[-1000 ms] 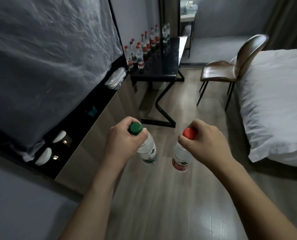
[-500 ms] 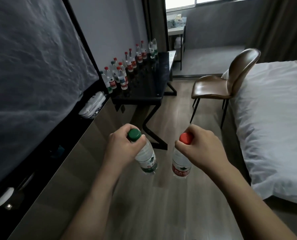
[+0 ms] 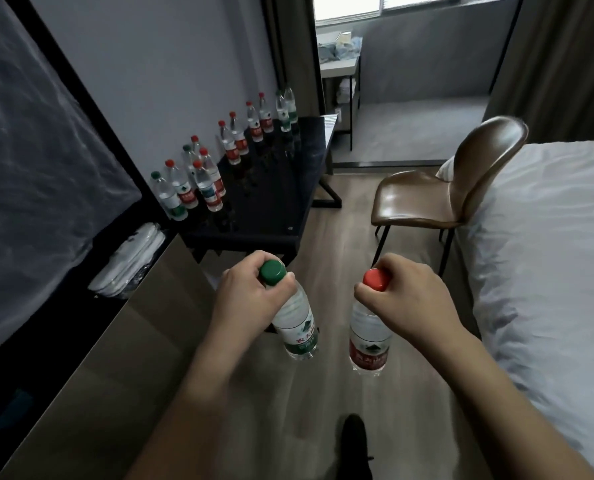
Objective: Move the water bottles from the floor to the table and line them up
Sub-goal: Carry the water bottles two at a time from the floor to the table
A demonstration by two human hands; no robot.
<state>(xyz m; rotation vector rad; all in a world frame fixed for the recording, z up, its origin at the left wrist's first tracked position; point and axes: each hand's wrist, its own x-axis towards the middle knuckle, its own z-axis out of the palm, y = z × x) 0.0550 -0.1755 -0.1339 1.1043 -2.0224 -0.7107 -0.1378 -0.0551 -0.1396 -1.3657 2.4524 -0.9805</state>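
Table (image 3: 281, 206) w/ its lined-up bottles (image 3: 216, 168) has been brought much closer vs a sec ago, green-cap bottle (image 3: 297, 327) gripped in left hand (image 3: 250, 299), red-cap bottle (image 3: 370, 337) in right hand (image 3: 409, 299), both carried above floor, so placement prob next.

A clear plastic water bottle with a green cap and green label (image 3: 297, 327) and a clear plastic water bottle with a red cap and red label (image 3: 369, 336) are hanging side by side above the wooden floor (each gripped at the neck). More capped clear bottles (image 3: 198, 181) are standing upright along the wall edge of the glossy black table (image 3: 281, 199).
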